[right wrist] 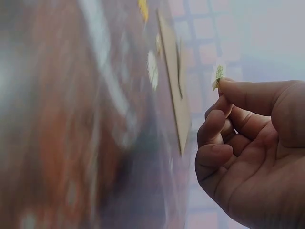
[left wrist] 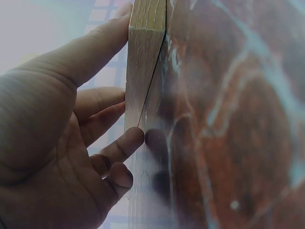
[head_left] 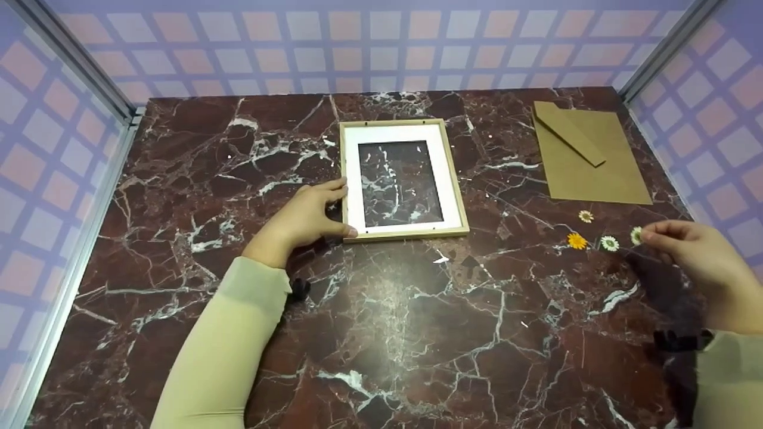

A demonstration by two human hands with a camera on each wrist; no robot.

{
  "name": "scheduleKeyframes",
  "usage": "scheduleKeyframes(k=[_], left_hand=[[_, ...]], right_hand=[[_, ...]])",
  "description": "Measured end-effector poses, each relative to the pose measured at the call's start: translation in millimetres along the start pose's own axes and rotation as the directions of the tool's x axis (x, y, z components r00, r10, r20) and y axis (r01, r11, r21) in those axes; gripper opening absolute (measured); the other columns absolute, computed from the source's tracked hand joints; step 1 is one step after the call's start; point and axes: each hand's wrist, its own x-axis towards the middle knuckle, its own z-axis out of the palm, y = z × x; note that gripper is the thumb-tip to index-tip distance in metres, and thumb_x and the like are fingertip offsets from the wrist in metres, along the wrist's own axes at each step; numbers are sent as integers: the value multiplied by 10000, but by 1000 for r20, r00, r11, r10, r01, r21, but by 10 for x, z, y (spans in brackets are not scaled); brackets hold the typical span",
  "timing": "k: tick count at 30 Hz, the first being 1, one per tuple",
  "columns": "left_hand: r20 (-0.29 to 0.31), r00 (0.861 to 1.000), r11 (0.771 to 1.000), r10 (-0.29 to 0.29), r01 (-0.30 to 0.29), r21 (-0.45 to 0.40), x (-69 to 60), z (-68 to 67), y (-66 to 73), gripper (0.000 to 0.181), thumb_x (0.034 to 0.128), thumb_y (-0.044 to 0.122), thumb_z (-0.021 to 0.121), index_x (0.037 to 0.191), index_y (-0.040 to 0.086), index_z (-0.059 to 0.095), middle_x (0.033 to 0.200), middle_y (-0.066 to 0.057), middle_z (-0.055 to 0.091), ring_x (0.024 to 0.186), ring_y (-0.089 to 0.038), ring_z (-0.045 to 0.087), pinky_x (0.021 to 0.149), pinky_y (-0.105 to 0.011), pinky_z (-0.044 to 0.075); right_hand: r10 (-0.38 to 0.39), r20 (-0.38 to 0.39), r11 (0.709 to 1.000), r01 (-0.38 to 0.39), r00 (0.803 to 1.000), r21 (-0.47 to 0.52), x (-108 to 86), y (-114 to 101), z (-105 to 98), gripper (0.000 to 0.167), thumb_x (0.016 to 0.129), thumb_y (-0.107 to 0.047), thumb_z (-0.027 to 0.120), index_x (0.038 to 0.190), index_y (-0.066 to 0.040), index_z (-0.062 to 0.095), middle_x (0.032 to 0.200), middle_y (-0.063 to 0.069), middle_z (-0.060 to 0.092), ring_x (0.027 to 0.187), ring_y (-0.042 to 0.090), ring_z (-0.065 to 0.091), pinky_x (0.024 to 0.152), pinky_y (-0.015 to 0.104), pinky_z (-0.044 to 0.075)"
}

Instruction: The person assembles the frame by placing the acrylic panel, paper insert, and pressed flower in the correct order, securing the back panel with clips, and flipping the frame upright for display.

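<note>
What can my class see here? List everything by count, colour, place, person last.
picture frame: 1, pale wood, table's middle
mat: 1, white, inside frame
backing board: 1, brown, far right
easel stand: 1, brown, on board
orange flower: 1, orange, right of frame
daisy-like flowers: 3, whitish, two on table, one held
marble tabletop: 1, red-brown, under frame
checked panels: 3, purple/pink/white, back and sides
metal posts: 2, grey, back corners
wrist devices: 2, black, wrists
sleeves: 2, pale green, forearms
left hand: 1, bare, touching frame
right hand: 1, bare, pinching flower
</note>
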Motion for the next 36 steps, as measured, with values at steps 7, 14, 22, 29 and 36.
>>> scheduleKeyframes(k=[7, 14, 22, 29, 36], left_hand=[[-8, 1000, 1000, 25, -25, 9, 0, 0, -5, 1035, 859, 380, 990, 1709, 92, 473, 1876, 0, 330, 1739, -404, 271, 1470, -549, 192], [-13, 998, 998, 58, -58, 6, 17, -4, -13, 1022, 861, 341, 989, 1701, 64, 479, 1878, -80, 322, 1757, -352, 288, 1472, -504, 206], [30, 994, 994, 102, -103, 46, 10, -9, 5, 975, 892, 344, 965, 1687, 35, 493, 1894, -92, 252, 1752, -353, 295, 1467, -480, 223], [69, 990, 990, 125, -129, 52, 14, -11, -20, 964, 932, 356, 935, 1704, 37, 455, 1895, -84, 228, 1744, -355, 304, 1461, -473, 242], [70, 987, 988, 144, -147, 50, 16, -13, -61, 965, 940, 372, 924, 1702, 31, 441, 1888, -105, 221, 1736, -362, 315, 1458, -466, 249]], right_hand=[[-21, 64, 1000, 20, 998, 18, 210, -425, 224, 101, 1164, -294, 654, 1168, -267, 751, 764, -134, 620, 673, 56, 549, 598, 248, 525], [-89, 113, 989, 102, 990, -108, 460, -871, 553, 303, 1150, -402, 666, 1304, -145, 709, 815, -147, 621, 694, 66, 530, 595, 264, 495], [-153, 166, 988, 155, 974, 4, 660, -1214, 947, 190, 1155, -275, 666, 1206, -104, 732, 825, -160, 649, 724, 42, 562, 627, 222, 527], [-171, 206, 985, 171, 963, 19, 826, -1453, 1285, 185, 1144, -250, 679, 1215, -86, 726, 778, -120, 623, 653, 51, 513, 561, 212, 466], [-232, 223, 968, 248, 947, -44, 1013, -1792, 1634, 248, 1116, -236, 718, 1250, -30, 751, 883, -84, 669, 771, 88, 563, 658, 229, 514]])
